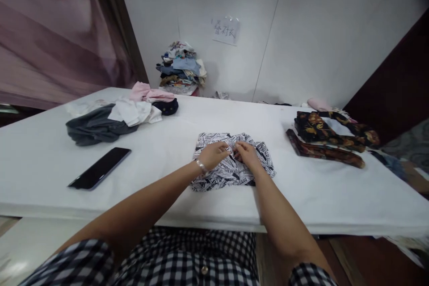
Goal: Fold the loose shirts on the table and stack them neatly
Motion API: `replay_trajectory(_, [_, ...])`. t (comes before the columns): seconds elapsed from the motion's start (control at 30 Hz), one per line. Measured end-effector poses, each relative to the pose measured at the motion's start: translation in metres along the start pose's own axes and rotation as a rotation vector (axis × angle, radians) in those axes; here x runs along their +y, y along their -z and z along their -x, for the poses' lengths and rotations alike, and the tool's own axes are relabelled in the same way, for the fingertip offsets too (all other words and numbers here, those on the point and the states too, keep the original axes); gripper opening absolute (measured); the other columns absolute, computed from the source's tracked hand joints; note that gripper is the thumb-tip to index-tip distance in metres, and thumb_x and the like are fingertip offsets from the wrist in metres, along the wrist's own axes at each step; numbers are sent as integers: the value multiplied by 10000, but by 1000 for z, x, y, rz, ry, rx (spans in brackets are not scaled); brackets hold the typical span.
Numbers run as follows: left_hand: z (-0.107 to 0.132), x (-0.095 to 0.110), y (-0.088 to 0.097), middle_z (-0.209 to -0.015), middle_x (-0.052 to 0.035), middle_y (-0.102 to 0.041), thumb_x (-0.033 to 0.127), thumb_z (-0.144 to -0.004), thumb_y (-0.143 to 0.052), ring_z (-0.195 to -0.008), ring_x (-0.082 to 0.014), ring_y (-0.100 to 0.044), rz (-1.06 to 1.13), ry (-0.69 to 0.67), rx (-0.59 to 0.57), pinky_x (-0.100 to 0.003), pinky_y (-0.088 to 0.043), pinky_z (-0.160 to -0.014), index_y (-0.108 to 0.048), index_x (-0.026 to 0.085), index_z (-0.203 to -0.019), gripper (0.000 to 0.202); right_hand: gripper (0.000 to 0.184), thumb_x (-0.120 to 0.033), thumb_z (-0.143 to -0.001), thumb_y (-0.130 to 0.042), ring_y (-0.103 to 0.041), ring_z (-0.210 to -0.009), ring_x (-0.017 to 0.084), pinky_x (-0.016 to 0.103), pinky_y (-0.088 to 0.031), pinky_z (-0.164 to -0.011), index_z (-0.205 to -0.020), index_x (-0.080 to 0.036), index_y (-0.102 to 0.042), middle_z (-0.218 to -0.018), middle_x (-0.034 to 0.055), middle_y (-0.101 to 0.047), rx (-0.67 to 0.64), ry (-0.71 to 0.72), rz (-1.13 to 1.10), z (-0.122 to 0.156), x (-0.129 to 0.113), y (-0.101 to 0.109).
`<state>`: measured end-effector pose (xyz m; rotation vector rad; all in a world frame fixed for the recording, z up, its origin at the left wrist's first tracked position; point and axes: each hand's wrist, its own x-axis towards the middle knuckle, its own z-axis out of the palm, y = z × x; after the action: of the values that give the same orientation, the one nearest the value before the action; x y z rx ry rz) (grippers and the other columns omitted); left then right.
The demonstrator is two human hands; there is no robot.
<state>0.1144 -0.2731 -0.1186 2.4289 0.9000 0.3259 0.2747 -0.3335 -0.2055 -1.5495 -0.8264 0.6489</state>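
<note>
A white shirt with black newspaper print (223, 178) lies bunched into a rough rectangle on the table in front of me. My left hand (214, 154) is over its upper middle, fingers curled and pinching the cloth. Close beside it, my right hand (246, 153) also has its fingertips closed on the fabric. The two hands almost meet near the top edge of the shirt. What exactly lies between the fingertips is small and partly hidden. A silvery band circles my left wrist.
The white-covered table (161, 174) carries a black phone (100, 168) and a heap of loose clothes (100, 125) on the left. Folded dark floral garments (330, 136) lie to the right. Behind the table rises a clothes pile (182, 67), and a handwritten sign (226, 31) hangs on the wall.
</note>
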Motion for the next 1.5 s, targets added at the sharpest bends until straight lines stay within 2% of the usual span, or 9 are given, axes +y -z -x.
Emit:
replay_trajectory(0.2, [59,-58,7,-1174,-103,-611,437,-791,-605,-1067,-242,-567,-194,-335,126,-398,-468,-912,-533,204,-1199,475,480,-474,-779,-592,-581,-515,157,307,-481,-530,-1177,-207,-614,-771,30,-658,-44,-11,205,-2,10,1])
replay_trajectory(0.33, [70,-83,-6,-1221,-113,-572,221,-727,-651,-1128,-272,-512,-390,-440,138,-427,-439,-927,-536,191,-1176,464,576,-486,-763,-624,-574,-598,168,327,-488,-625,-1266,-211,-570,-762,27,-639,-88,51,303,2,13,-1])
replay_trajectory(0.57, [48,-67,4,-895,-91,-619,-67,-612,-420,-848,-229,-547,-556,-307,282,-346,-442,-729,-556,176,-778,324,573,-407,-761,-616,-521,-659,153,290,-434,-670,-1292,-201,-554,-753,-7,-593,-119,106,373,11,-1,-9])
replay_trajectory(0.73, [50,-65,8,-884,-92,-625,-49,-671,-396,-832,-233,-558,-588,-368,69,-353,-444,-705,-563,178,-737,290,455,-379,-772,-605,-532,-688,175,294,-414,-687,-1202,-228,-622,-740,1,-615,-87,137,542,22,-8,-11])
replay_trajectory(0.87, [58,-71,19,-975,-66,-653,39,-662,-481,-955,-216,-580,-281,-407,-29,-348,-471,-844,-610,194,-838,268,444,-344,-807,-568,-569,-800,199,321,-425,-756,-1229,-213,-600,-891,46,-661,-61,175,645,31,-9,-8])
replay_trajectory(0.97, [51,-84,31,-1076,-51,-656,270,-765,-522,-987,-205,-604,-12,-302,-16,-325,-490,-861,-628,220,-943,213,374,-324,-817,-554,-580,-856,200,333,-438,-793,-1163,-209,-634,-990,63,-663,30,217,579,46,-5,-5])
replay_trajectory(1.13, [5,-124,30,-1188,-127,-625,630,-780,-467,-983,-268,-628,15,130,86,-354,-510,-803,-564,159,-1197,636,394,-419,-802,-570,-575,-590,139,265,-468,-552,-1133,-209,-610,-767,10,-641,107,-19,141,99,15,-4])
replay_trajectory(1.3, [-37,-133,8,-1323,-190,-542,570,-727,-580,-1132,-319,-574,20,195,-74,-397,-468,-920,-334,105,-1410,863,734,-468,-758,-620,-593,-501,140,245,-456,-398,-1394,-221,-348,-758,-14,-625,129,-290,-82,144,10,-2])
replay_trajectory(1.5, [-38,-108,0,-1457,-191,-400,336,-734,-603,-1331,-305,-390,20,163,-50,-368,-331,-1093,-317,49,-1418,795,993,-404,-658,-734,-656,-699,171,247,-514,-434,-1478,-289,-187,-1117,94,-616,204,-410,-242,138,-26,-13])
